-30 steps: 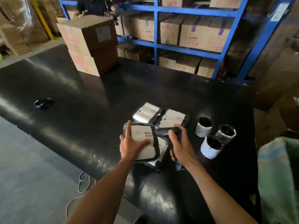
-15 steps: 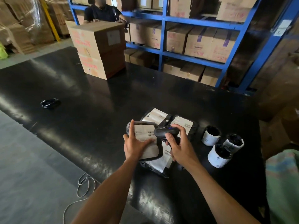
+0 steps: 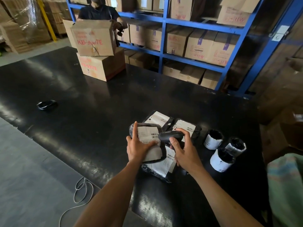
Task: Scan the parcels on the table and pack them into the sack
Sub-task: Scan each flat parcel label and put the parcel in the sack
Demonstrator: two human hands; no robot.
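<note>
A: Scanning was the step we judged to be in hand. We had the left hand (image 3: 139, 147) curled round the flat black plastic parcel with the white paper label (image 3: 148, 142), thumb laid across the label's lower half and forefinger up along the left edge, so the parcel was lifted and tilted toward us over the glossy black table (image 3: 98, 112).

B: And the right hand (image 3: 183, 152)?

A: Fingers wrapped round the grip of the black handheld barcode scanner (image 3: 170, 135), its head just beside the label's right edge, close to the printed barcode. We could not tell whether the trigger was pressed.

B: What did we note for doing it well?

A: We judged the thumb should stay clear of the barcode, the label be held flat, and the scanner perhaps backed off a little so the whole code fell in its window.

B: The rest of the batch?

A: Further black flat parcels with white labels (image 3: 164, 163) lay beneath and behind the held one, and three black rolled parcels with white label wraps (image 3: 221, 159) stood to their right. The pale green woven sack (image 3: 285, 185) showed at the right edge, well apart from the hands, so we judged packing not yet begun for this parcel.
</note>
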